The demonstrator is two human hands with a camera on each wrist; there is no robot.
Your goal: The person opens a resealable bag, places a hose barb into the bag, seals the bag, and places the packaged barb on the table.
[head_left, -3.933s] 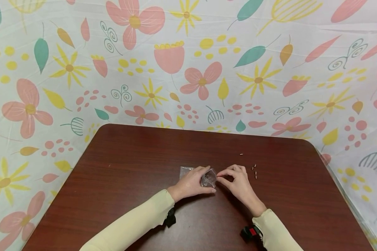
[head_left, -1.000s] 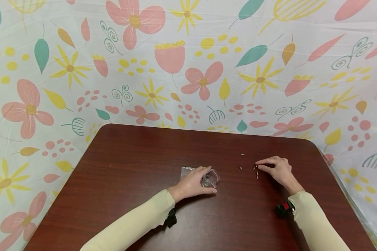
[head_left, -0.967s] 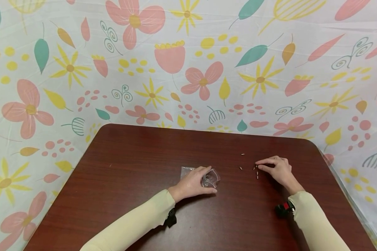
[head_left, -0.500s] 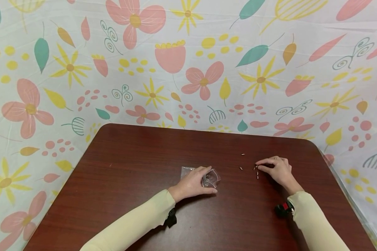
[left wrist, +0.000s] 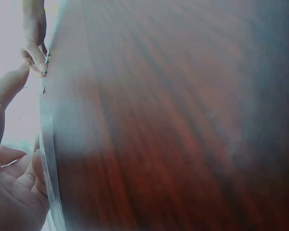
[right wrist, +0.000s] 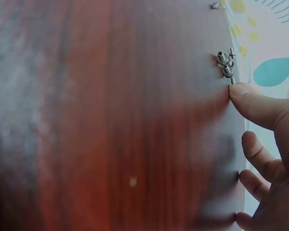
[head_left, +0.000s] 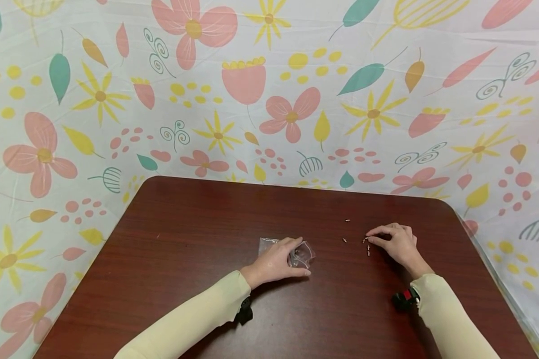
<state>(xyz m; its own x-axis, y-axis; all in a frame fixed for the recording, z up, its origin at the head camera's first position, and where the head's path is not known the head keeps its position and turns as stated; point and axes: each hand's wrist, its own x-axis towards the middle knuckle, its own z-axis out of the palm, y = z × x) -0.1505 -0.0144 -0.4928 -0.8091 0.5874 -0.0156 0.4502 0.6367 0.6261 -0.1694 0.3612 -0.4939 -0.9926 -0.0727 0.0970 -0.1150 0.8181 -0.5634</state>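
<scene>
My left hand (head_left: pixel 276 260) curls round a clear plastic bag (head_left: pixel 302 254) on the table, its mouth spread toward the right. Something small and dark shows inside the bag. Farther right, my right hand (head_left: pixel 397 245) pinches at a small silver metal fitting (head_left: pixel 366 239) with thumb and index finger, down at the tabletop. Beside those fingertips lie more fittings (head_left: pixel 368 251), short barrels with a collar in the right wrist view. One loose fitting (head_left: pixel 345 241) lies between the hands, and another fitting (head_left: pixel 348 220) sits farther back. The left wrist view shows my left thumb and fingers held apart.
The dark wood table (head_left: pixel 197 214) has rounded far corners. Behind it hangs a flower-printed cloth (head_left: pixel 247 124). Black straps with wrist cameras sit at both cuffs, the right camera (head_left: pixel 405 299) close above the table.
Since the oldest frame, my right hand has moved right from the bag's mouth to the fittings. An extra fitting now lies between the hands. My left hand stays still; the last second shows almost no motion.
</scene>
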